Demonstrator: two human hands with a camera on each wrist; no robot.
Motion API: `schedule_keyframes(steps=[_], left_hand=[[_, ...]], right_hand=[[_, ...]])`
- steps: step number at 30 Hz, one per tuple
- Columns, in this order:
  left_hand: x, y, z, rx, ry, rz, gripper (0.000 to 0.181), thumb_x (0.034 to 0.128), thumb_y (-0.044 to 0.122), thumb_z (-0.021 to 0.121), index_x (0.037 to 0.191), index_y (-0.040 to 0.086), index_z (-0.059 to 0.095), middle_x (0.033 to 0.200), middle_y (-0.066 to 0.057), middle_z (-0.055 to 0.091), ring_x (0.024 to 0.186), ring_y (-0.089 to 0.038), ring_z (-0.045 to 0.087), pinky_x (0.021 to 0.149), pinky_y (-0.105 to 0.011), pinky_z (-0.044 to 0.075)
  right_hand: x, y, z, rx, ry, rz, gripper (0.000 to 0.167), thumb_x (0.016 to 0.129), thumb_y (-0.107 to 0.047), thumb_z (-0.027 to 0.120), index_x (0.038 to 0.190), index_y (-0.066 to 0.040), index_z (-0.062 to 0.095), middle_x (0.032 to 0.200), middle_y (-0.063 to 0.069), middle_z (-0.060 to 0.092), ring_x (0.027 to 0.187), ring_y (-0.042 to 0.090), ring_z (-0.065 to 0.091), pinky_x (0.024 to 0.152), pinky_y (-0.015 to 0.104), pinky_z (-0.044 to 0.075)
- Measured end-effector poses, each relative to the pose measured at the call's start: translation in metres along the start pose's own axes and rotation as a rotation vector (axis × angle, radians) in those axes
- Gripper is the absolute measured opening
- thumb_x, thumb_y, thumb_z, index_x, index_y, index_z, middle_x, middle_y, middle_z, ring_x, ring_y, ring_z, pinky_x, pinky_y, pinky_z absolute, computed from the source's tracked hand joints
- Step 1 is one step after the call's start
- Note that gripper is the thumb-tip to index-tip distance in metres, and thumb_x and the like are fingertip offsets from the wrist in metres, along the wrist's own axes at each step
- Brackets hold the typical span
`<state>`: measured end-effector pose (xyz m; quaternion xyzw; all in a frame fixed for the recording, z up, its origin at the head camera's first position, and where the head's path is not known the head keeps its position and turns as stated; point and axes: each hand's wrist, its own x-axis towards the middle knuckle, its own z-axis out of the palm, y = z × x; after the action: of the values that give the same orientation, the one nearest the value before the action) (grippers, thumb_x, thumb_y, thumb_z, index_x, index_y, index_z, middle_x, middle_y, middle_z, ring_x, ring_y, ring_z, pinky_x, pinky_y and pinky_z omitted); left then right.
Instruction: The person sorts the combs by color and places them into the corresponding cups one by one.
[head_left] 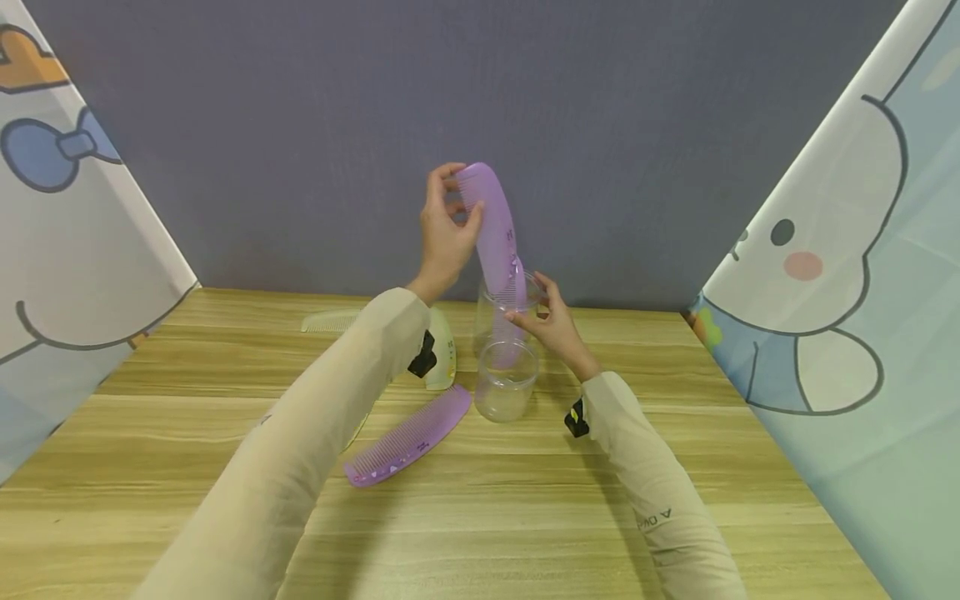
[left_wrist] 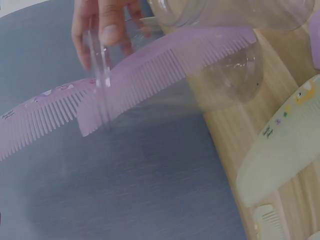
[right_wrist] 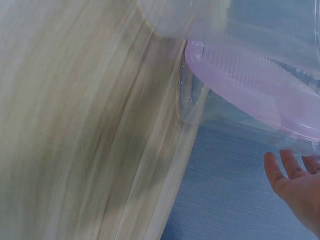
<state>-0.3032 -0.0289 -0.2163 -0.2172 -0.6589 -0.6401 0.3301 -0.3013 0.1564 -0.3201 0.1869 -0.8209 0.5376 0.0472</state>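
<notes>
My left hand [head_left: 444, 237] pinches a purple comb [head_left: 491, 229] by its upper end, the comb slanting down to the mouth of the taller clear jar [head_left: 483, 329]. Inside that jar [right_wrist: 192, 112] stands another purple comb [right_wrist: 250, 95], also visible through the wall in the left wrist view [left_wrist: 150, 72]. The held comb's lower end [left_wrist: 42, 112] overlaps the rim there; whether it is inside is unclear. My right hand [head_left: 553, 327] grips the jar near its rim, thumb and fingers on either side [left_wrist: 107, 30]. A shorter clear jar [head_left: 504, 396] stands in front.
A purple comb [head_left: 412, 437] lies on the wooden table [head_left: 525, 517] left of the shorter jar. Pale green combs [head_left: 442, 354] [head_left: 326, 321] lie behind and beneath my left forearm, partly hidden. A dark panel [head_left: 337, 150] rises behind the table, with printed cartoon panels on both sides.
</notes>
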Motion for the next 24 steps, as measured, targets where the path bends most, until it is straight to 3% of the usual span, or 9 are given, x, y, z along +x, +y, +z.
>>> schedule_keyframes(steps=[7,12,19,24], left_hand=[[-0.012,-0.007,0.005,0.01,-0.024,0.015,0.044,0.0841,-0.008,0.054,0.124,-0.005,0.037,0.108,-0.025,0.052,0.092,-0.036,0.063,0.069,-0.032,0.057],[-0.019,-0.015,0.009,-0.009,-0.039,-0.006,0.045,0.0825,-0.01,0.055,0.124,-0.006,0.037,0.106,-0.027,0.056,0.089,-0.038,0.062,0.07,-0.036,0.056],[-0.029,-0.027,0.013,0.028,-0.109,-0.021,0.046,0.0833,-0.008,0.057,0.125,-0.004,0.037,0.102,-0.028,0.056,0.086,-0.038,0.063,0.069,-0.036,0.057],[-0.033,-0.035,0.015,0.008,-0.151,-0.051,0.046,0.0829,-0.009,0.057,0.125,-0.004,0.038,0.102,-0.028,0.056,0.087,-0.04,0.063,0.069,-0.034,0.057]], right_hand=[[0.0,0.0,0.001,-0.015,0.005,-0.022,0.082,0.082,-0.01,0.067,0.143,0.0,0.014,0.149,0.022,0.016,0.128,0.043,0.032,0.104,0.059,0.028],[0.0,0.001,0.0,-0.016,0.005,-0.023,0.081,0.082,-0.01,0.066,0.143,0.0,0.014,0.149,0.021,0.017,0.128,0.043,0.031,0.104,0.058,0.029],[0.0,0.002,-0.001,-0.016,-0.002,-0.027,0.082,0.083,-0.012,0.067,0.143,-0.001,0.013,0.149,0.022,0.016,0.129,0.043,0.03,0.103,0.058,0.029],[0.009,0.023,-0.001,-0.032,0.009,-0.033,0.083,0.082,-0.02,0.068,0.144,-0.008,0.014,0.151,0.014,0.018,0.129,0.037,0.033,0.103,0.055,0.031]])
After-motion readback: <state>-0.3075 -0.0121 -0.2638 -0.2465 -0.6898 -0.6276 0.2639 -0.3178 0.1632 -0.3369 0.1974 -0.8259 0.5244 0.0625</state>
